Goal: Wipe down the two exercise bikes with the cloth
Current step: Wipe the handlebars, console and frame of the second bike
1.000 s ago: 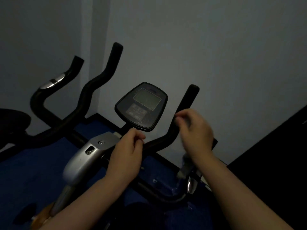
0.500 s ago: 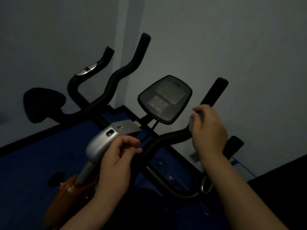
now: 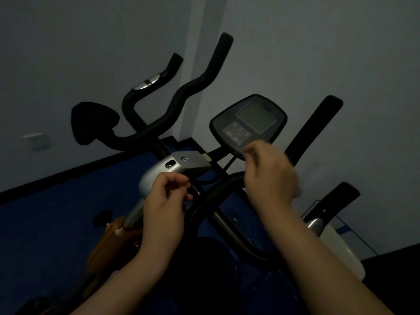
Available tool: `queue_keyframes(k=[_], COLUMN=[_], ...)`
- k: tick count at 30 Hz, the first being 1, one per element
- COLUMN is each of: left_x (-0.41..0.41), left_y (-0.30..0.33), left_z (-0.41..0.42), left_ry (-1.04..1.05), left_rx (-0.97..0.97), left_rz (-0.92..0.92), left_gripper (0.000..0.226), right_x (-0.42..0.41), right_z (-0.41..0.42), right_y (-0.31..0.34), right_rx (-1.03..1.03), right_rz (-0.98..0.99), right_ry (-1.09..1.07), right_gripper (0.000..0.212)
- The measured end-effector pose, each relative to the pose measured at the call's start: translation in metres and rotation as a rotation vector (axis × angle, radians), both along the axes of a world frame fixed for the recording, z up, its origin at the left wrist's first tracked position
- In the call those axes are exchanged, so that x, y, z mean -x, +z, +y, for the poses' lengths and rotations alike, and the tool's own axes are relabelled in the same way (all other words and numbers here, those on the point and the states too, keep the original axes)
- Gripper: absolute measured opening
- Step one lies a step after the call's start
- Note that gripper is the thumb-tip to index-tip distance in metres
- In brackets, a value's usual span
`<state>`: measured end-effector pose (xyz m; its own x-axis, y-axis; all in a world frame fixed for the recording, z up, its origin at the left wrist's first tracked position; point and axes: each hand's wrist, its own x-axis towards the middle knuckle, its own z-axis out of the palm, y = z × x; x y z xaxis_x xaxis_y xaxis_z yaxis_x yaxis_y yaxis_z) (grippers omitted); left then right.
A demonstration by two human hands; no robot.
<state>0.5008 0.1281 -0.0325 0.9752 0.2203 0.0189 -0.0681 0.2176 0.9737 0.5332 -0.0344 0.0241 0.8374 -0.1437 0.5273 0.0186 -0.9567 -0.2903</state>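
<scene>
Just below the console (image 3: 248, 123), your blurred right hand (image 3: 271, 176) curls its fingers, cloth unseen, your left hand (image 3: 167, 202) loosely curled, empty; careless swipes risk pressing the bike's buttons.

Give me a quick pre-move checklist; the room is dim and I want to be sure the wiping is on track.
1. Cloth in a hand: cannot tell; none is clearly visible.
2. Right hand near the black oval console with grey screen: ok, blurred.
3. Left hand on the bike: cannot tell; fingers curled beside the silver metal stem cover.
4. Black curved handlebar reachable: ok.
5. Second bike's black saddle unobstructed: ok.
</scene>
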Motion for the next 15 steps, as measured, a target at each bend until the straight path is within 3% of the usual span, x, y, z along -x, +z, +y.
queue_keyframes(k=[3,5,7,9,12,15], left_x=[0.000,0.001,0.001,0.001,0.001,-0.001], left_y=[0.000,0.000,0.000,0.000,0.001,0.001], left_z=[0.001,0.001,0.001,0.000,-0.001,-0.002], left_ry=[0.018,0.011,0.008,-0.009,-0.054,-0.081], left_rx=[0.015,0.006,0.009,-0.012,-0.070,-0.079], left_rz=[0.005,-0.010,-0.004,-0.004,-0.014,-0.007], left_gripper=[0.030,0.030,0.033,0.039,0.040,0.036], right_x=[0.025,0.036,0.027,0.011,-0.007,-0.004], right_z=[0.041,0.049,0.034,0.006,-0.033,-0.013], right_y=[-0.024,-0.025,-0.010,0.005,0.021,0.003], right_rx=[-0.025,-0.054,-0.176,-0.148,-0.003,-0.005], right_rz=[0.064,0.209,0.345,0.221,-0.113,-0.132], right_ry=[0.303,0.537,0.618,0.457,0.001,-0.167], right_gripper=[0.009,0.009,0.009,0.009,0.009,0.008])
